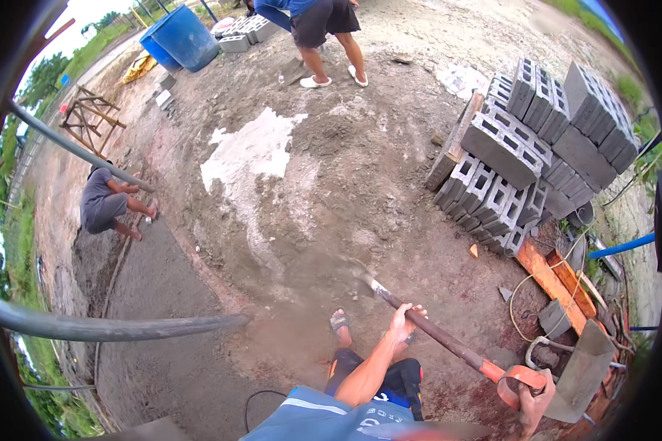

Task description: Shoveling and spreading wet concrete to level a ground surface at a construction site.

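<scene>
A long-handled shovel (452, 342) slants across in front of me. My left hand (407, 322) is closed round its brown shaft, partway down. At the lower right my right hand (535, 404) is wrapped round the orange D-shaped grip at the top end. The blade end is smeared by motion and sits low over a spread of grey-brown sand mix (338, 191). White powder (254, 147) lies in a patch on the far side of that mix. My sandalled foot (340, 323) stands just left of the shaft.
Hollow concrete blocks (504, 147) are stacked at the right, with orange-brown boards (555, 283) and another shovel blade (585, 371) nearer me. Grey poles (118, 327) cross the left side. One person (110, 200) squats at left; another (327, 33) stands ahead near blue drums (180, 40).
</scene>
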### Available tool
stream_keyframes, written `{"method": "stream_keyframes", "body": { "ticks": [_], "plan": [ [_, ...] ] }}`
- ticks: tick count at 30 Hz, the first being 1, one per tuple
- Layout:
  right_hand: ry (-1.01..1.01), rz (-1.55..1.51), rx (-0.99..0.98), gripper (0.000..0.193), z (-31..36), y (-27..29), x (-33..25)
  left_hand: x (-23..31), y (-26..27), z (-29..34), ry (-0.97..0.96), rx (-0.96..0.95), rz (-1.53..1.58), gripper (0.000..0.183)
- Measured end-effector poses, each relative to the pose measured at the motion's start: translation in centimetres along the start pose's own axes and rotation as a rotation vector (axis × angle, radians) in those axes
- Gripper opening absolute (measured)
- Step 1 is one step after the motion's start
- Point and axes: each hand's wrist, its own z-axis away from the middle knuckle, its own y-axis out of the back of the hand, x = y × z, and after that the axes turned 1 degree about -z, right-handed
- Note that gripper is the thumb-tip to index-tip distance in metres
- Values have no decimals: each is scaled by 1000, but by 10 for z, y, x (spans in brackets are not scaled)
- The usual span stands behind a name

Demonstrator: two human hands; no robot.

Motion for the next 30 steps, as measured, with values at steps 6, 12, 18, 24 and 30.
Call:
{"method": "stream_keyframes", "body": {
  "ticks": [6,12,18,24,30],
  "plan": [
    [290,349,-222,19,-20,-28,-35,-23,-65,42,58,-104,-859,43],
    [319,505,-327,20,-71,-103,-35,96,100,112,-299,283,-1007,27],
    [311,528,-434,20,-116,-138,-49,88,344,293,-564,1253,-1036,33],
    [184,314,-513,15,-123,-177,-68,9,310,322,-452,1205,-115,30],
    [-246,11,-958,16,-105,-231,-87,-76,384,295,-54,959,-307,25]
  ]
}}
